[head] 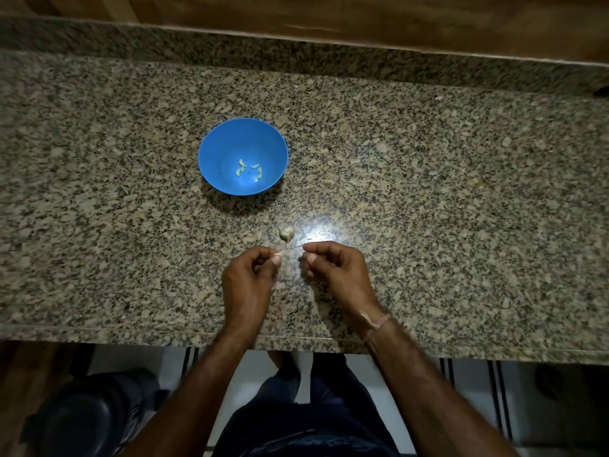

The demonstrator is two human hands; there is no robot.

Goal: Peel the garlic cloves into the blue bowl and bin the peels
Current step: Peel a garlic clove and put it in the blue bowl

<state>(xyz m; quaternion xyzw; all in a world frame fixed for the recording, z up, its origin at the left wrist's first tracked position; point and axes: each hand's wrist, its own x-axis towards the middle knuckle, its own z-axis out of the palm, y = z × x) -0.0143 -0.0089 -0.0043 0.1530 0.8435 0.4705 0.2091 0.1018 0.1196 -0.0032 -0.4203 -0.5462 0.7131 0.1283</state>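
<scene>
Pale garlic clove [278,257] sits pinched between the thumb and forefinger of the left hand [250,278], just above the near part of the speckled granite countertop [428,192]. Just beside it, the right hand [339,272] has its fingers curled and seems to pinch a thin sliver of peel [297,246]. A small whitish unpeeled garlic piece [286,232] lies just beyond the 2 hands, and farther back the round blue plastic bowl [214,150] holds 4 or 5 peeled yellowish cloves [238,172].

Speckled granite counter [428,159], wood panel [329,14] behind it, tiled floor [468,407] and black object [82,413] below it.
</scene>
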